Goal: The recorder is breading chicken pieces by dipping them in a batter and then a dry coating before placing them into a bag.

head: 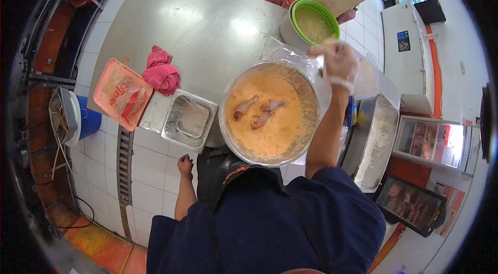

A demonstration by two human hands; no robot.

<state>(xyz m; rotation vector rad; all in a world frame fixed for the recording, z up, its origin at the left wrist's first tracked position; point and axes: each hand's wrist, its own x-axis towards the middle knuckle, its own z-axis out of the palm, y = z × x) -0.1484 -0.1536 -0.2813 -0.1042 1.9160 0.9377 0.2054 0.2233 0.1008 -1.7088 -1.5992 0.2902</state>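
A large round metal bowl point(313, 118) in front of me holds an orange-yellow powdery coating. Several raw chicken drumsticks point(245, 108) lie on that coating near the middle. My right hand point(339, 60), in a clear plastic glove, is raised beyond the bowl at the near edge of a pale bucket point(290, 29). Motion blurs its fingers, so whether they hold anything is unclear. Inside the bucket sits a green plastic basket point(334, 21) with cloudy liquid. Low at my side hangs my bare left hand point(185, 166), fingers curled, with nothing visible in it, below a square metal pan point(190, 118).
On the steel table point(186, 21) are a pink cloth point(161, 73) and a pink tray point(102, 83) with a plastic bag. A long metal container point(375, 149) holding white powder stands at my right. A blue bucket point(90, 112) is on the floor at left.
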